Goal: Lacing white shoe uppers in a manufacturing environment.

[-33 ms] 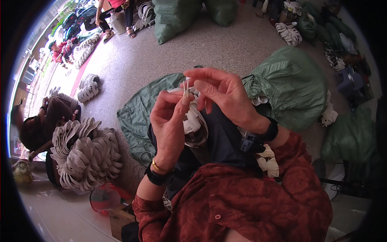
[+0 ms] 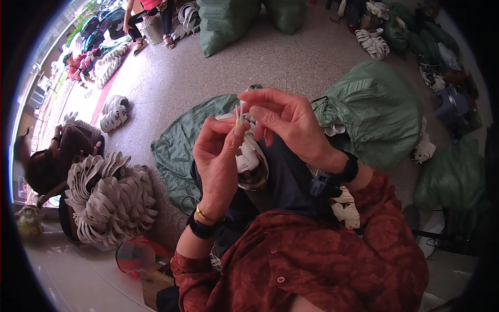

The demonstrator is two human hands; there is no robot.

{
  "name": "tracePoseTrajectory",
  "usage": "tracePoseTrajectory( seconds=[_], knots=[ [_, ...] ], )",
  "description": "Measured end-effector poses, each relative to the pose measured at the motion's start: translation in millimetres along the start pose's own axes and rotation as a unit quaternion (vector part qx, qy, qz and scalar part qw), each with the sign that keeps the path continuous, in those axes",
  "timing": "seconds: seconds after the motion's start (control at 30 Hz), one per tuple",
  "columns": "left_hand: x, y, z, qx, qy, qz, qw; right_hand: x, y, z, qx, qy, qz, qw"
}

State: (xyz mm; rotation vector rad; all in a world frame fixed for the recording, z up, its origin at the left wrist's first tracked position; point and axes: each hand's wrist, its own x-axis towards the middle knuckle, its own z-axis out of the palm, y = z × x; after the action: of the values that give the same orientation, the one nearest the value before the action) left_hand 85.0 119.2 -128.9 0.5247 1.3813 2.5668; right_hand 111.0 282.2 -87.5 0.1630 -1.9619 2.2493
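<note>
Close together above my lap, my left hand (image 2: 217, 153) pinches thin white shoelace ends (image 2: 238, 115) between thumb and forefinger, with the tips standing up. My right hand (image 2: 288, 122) is just beside them, its curled fingers and thumb closed around the upper lace; the exact contact is partly hidden. Below both hands a light mesh shoe (image 2: 249, 157) rests on my lap, its opening toward me. My hands cover part of the shoe.
A green sack (image 2: 176, 140) lies under and left of my knees; a fuller green sack (image 2: 377, 114) stands at the right. At the left is a big pile of grey-white shoe parts (image 2: 112, 200). Beyond it sits a person in dark clothes (image 2: 57, 158). More sacks (image 2: 226, 23) stand ahead.
</note>
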Motion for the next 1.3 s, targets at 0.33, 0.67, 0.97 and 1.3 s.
tracePoseTrajectory(
  seconds=[0.33,0.67,0.97,1.3],
  knots=[
    [-4,-3,0,0.048,0.006,0.033,0.998,-3,13,0,-0.014,-0.041,-0.02,0.999],
    [7,-16,-50,0.331,-0.035,0.035,0.942,12,7,-2,-0.077,-0.05,-0.038,0.995],
    [13,-68,-93,0.562,-0.099,0.064,0.819,9,-14,11,-0.154,-0.145,-0.051,0.976],
    [14,-82,-92,0.593,-0.103,0.086,0.794,37,-80,16,-0.141,-0.227,-0.128,0.955]
  ],
)
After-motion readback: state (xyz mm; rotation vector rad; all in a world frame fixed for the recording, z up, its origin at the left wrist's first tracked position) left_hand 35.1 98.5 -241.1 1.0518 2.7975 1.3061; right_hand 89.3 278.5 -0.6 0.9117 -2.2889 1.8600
